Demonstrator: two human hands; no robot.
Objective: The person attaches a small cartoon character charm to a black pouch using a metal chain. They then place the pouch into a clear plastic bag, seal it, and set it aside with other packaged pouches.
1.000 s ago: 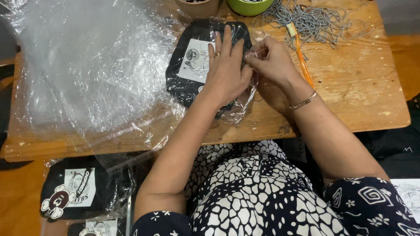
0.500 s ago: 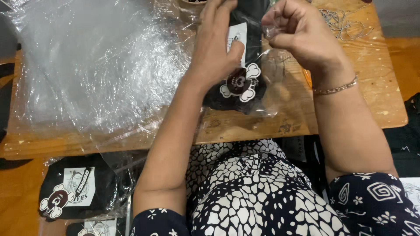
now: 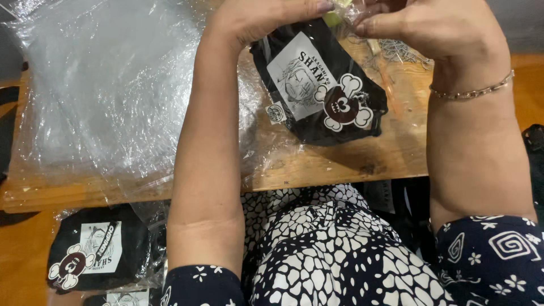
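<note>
Hands raised over wooden table [image 3: 340, 164], left hand [image 3: 266, 17] and right hand [image 3: 430, 28] fingers pinched on top edge of bagged black pouch [image 3: 323, 90], clear plastic sheets [image 3: 107, 85] beside.

Clear plastic sheets [image 3: 107, 85] lie heaped across the left of a wooden tabletop [image 3: 351, 164]. Below its edge, a bagged black pouch [image 3: 93, 255] rests on the floor, and metal chains [image 3: 405, 51] lie near the tabletop's far right.

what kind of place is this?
Likely a small home packing workstation: a worn wooden table, a heap of clear plastic bags, and bagged black fabric items with printed cards, one held up, another on the floor.
</note>
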